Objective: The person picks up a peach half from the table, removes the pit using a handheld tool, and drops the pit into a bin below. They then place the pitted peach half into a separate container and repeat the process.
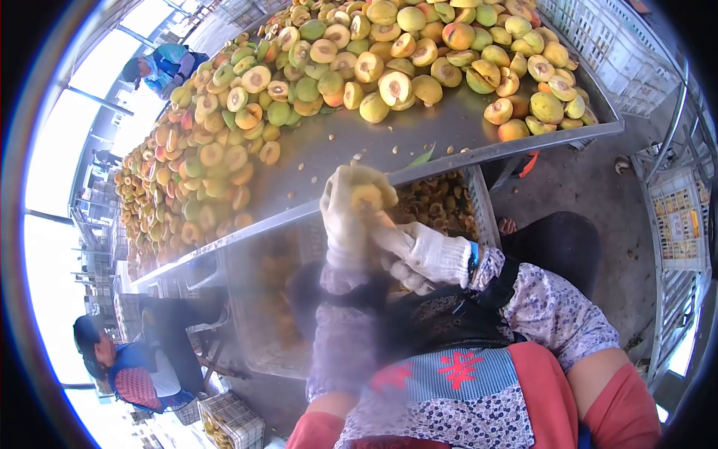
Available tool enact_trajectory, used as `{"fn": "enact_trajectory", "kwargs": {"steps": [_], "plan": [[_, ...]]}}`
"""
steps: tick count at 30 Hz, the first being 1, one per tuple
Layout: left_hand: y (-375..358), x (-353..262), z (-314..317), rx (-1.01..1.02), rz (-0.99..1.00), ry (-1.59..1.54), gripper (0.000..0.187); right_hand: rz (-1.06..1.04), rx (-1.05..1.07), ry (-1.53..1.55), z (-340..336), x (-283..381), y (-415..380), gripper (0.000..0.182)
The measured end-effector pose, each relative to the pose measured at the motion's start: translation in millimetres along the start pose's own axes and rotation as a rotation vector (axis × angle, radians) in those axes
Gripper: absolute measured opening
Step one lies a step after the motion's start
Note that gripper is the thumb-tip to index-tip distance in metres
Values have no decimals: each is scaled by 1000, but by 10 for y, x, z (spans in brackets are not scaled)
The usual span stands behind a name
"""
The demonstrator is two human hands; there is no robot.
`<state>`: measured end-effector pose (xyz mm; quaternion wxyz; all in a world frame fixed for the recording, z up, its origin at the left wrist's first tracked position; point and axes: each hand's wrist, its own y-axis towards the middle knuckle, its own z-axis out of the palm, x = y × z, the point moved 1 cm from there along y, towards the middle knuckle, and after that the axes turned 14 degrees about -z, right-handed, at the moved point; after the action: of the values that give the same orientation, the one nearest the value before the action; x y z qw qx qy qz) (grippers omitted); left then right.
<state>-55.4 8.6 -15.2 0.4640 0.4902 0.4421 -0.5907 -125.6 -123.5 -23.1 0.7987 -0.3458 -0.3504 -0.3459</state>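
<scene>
My left hand (345,213), in a whitish knitted glove, is closed around a yellow-orange apricot (366,197) at the near edge of the metal table. Close below it, my right hand (430,257), also gloved, has its fingers curled in. A short tan shape (385,233) runs from the right hand up to the fruit; I cannot tell whether it is a handle or a bare finger. Haze blurs the left forearm. Beyond my hands, a large heap of whole and halved apricots (396,88), yellow, green and reddish, covers much of the metal table (336,146).
Under the table edge, a crate holds brownish pieces (441,202). A person (134,363) sits at the lower left, and another person (168,67) is at the table's far left. White plastic crates (613,52) stand at the upper right. A metal rack (677,217) is at the right.
</scene>
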Motion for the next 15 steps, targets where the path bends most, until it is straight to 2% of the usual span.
{"fn": "enact_trajectory", "kwargs": {"steps": [1, 2, 4, 5, 7, 8, 10, 11, 12, 13, 14, 15], "plan": [[-2, 2, -14, 59, -178, -142, 39, 70, -7, 96, 46, 32, -26, 48], [13, 21, -34, 59, -177, -140, 39, 68, -6, 96, 38, 61, -46, 48], [52, 59, -60, 190, -96, -62, 40, 135, 65, 100, -21, 100, -76, 50], [69, 62, -90, 189, -97, -59, 40, 112, 57, -76, -59, 89, -63, 54], [88, 20, -89, 298, 125, 396, 41, 95, 72, -157, -166, 81, -65, 56], [88, 11, -77, 298, 124, 397, 41, 76, 83, -238, -194, 79, -72, 58], [96, 3, -57, 311, -156, 140, 39, 139, 6, -264, -170, 49, -77, 56], [66, 34, 6, 312, -152, 141, 39, 167, 207, 103, -217, -37, -42, 54], [5, 98, 97, 254, -127, -174, 37, 193, 405, 471, -197, -36, -42, 52], [-28, 126, 138, 191, -99, -487, 34, 150, 376, 445, -157, -68, -41, 48], [-27, 112, 132, 191, -96, -486, 34, 150, 379, 444, -140, -69, -33, 48], [-23, 88, 131, 155, -188, -567, 32, 169, 340, 460, -125, -67, -28, 50]]}}
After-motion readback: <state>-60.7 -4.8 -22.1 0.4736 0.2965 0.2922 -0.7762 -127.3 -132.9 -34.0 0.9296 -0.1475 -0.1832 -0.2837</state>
